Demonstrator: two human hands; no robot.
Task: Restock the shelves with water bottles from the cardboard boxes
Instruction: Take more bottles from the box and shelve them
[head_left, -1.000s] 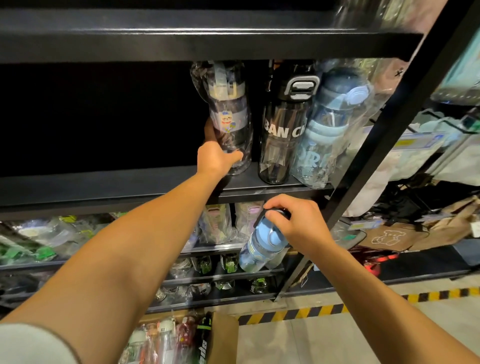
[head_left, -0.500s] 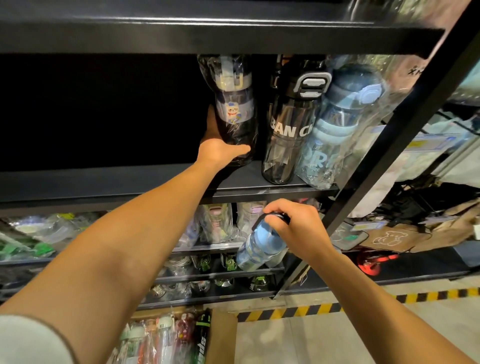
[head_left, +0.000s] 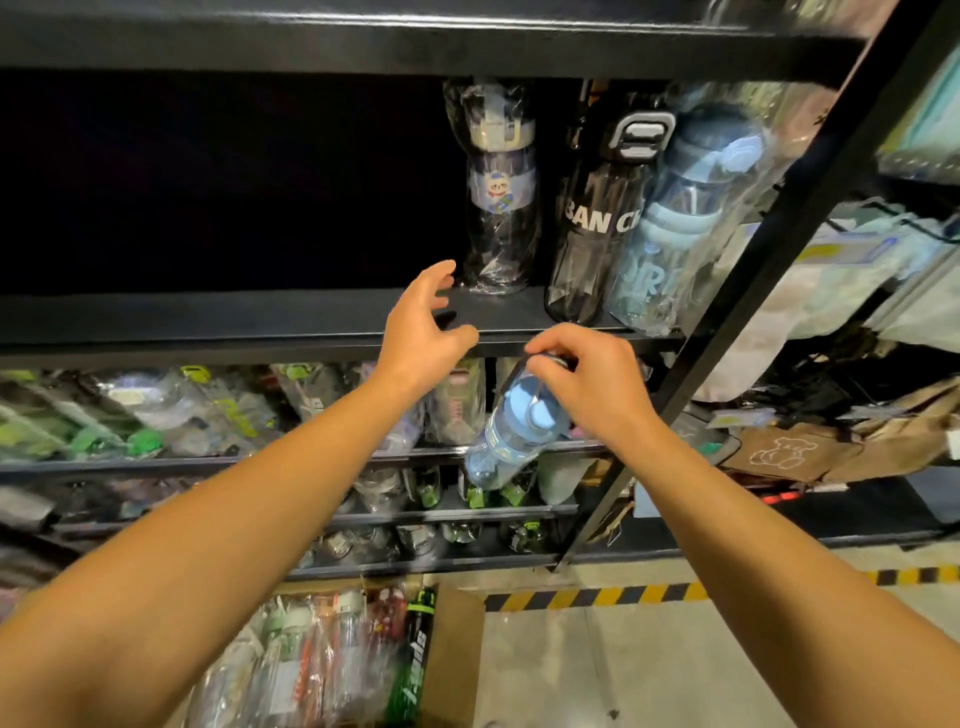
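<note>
The wrapped bottle (head_left: 500, 187) now stands alone at upper centre on the shelf (head_left: 234, 317) — placed. The left hand (head_left: 423, 325) has let go, fingers spread and empty, just below-left; the right hand (head_left: 589, 384) pinches the blue bottle (head_left: 506, 431) by its cap at mid-frame — likely next up.

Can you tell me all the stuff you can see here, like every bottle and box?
wrapped bottle: one, dark with a cartoon label, upright on the upper shelf
black bottle: one, white letters, to its right
pale blue bottle: one, in clear wrap, rightmost on that shelf
upper shelf: one, black
lower shelves: several, packed with wrapped bottles, too blurred to count
cardboard box: one, brown, on the floor, holding bottles
floor tape: yellow and black stripe
held bottle: one, light blue, hanging tilted
left hand: open, holds nothing
right hand: grips the held bottle's top
</note>
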